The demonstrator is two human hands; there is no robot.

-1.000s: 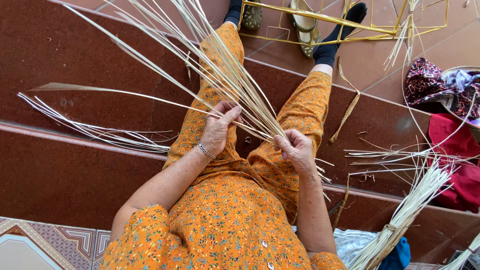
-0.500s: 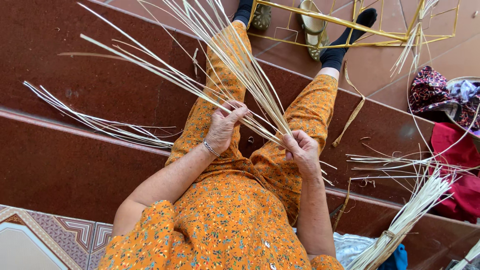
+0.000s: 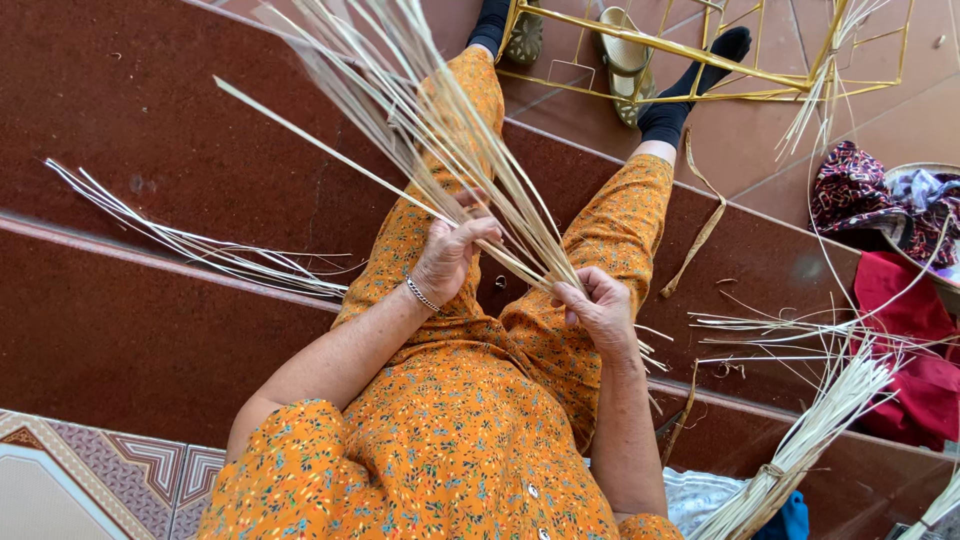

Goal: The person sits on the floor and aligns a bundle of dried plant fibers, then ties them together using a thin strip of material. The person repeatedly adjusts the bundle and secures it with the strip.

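Above orange-flowered lap, fanned bundle of thin pale flat reed strips (image 3: 440, 130), left hand (image 3: 452, 255) closed around its middle, right hand (image 3: 598, 305) pinching its lower ends, dark red polished stone steps (image 3: 150, 330) beneath.

Dark red-brown polished stone steps (image 3: 150, 330) carry everything here, running diagonally across the view, with a patterned tiled landing (image 3: 90, 470) at the lower left. A loose bundle of pale strips (image 3: 200, 240) lies along the edge of one step on the left. More loose strips (image 3: 790, 335) lie scattered on the right, near a tied sheaf (image 3: 800, 450) and a heap of red cloth (image 3: 905, 340). A yellow wire frame (image 3: 700, 55) rests on the lowest tiled level.
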